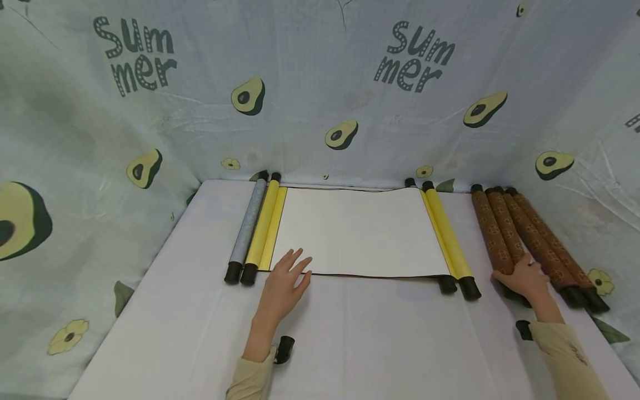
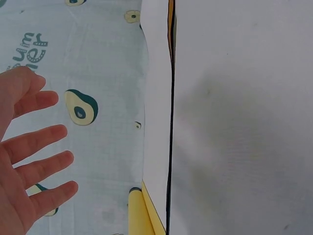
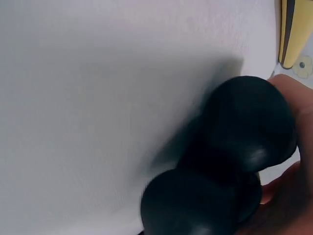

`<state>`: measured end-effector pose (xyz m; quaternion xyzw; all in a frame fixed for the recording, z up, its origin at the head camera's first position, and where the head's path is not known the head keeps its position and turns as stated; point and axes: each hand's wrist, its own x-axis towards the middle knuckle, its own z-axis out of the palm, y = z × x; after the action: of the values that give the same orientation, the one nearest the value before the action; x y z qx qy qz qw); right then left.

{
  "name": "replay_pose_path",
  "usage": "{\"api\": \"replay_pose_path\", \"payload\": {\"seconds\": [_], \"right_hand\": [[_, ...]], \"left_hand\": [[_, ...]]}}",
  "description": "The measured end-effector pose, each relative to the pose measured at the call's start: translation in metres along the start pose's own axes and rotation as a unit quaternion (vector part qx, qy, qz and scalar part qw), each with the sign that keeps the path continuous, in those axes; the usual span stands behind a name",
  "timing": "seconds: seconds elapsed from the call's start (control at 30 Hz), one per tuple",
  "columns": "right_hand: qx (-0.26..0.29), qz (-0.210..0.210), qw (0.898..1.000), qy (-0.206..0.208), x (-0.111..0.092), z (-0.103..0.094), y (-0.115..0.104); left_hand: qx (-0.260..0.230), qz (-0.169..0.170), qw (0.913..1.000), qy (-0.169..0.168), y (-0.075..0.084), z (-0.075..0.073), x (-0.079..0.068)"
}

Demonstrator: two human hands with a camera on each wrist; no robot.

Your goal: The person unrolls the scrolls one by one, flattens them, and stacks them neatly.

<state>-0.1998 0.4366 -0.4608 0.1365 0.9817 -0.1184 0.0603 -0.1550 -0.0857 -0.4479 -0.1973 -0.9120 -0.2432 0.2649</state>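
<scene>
Head view, left hand: the left hand (image 1: 283, 284) lies flat with its fingers (image 1: 299, 261) straight and spread, resting on the near edge of the open scroll (image 1: 357, 230) at its 7 o'clock corner.
Head view, open scroll: it lies unrolled across the white desk (image 1: 165, 333), a yellow roller (image 1: 263, 228) at 9 o'clock and another yellow roller (image 1: 447, 233) at 3 o'clock.
Head view, grey scroll: a rolled grey scroll (image 1: 247, 225) lies just beside the left yellow roller.
Head view, right hand: the right hand (image 1: 522, 278) holds the near ends of the brown scrolls (image 1: 525, 239), which lie side by side at 3 o'clock from the open scroll; its fingers curl over them.
Left wrist view: the left hand (image 2: 24, 161) shows its fingers wide and straight; the scroll's dark edge (image 2: 171, 147) runs from 12 to 6 o'clock.
Right wrist view: two black end knobs (image 3: 230, 161) fill the frame, touching the right hand (image 3: 293, 196) at 4 o'clock.
Backdrop: an avocado-print cloth (image 1: 320, 83) hangs behind the desk.
</scene>
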Motion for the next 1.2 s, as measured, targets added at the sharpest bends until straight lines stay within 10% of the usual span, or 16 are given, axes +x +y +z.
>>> {"api": "replay_pose_path", "payload": {"seconds": [0.63,1.2], "right_hand": [[0.044,0.017,0.993,0.107,-0.029,-0.001,-0.01],[0.15,0.028,0.981,0.122,-0.071,-0.011,-0.034]], "left_hand": [[0.002,-0.005,0.9998,-0.017,0.005,0.004,0.002],[-0.013,-0.019,0.9993,-0.028,0.007,-0.001,0.003]]}}
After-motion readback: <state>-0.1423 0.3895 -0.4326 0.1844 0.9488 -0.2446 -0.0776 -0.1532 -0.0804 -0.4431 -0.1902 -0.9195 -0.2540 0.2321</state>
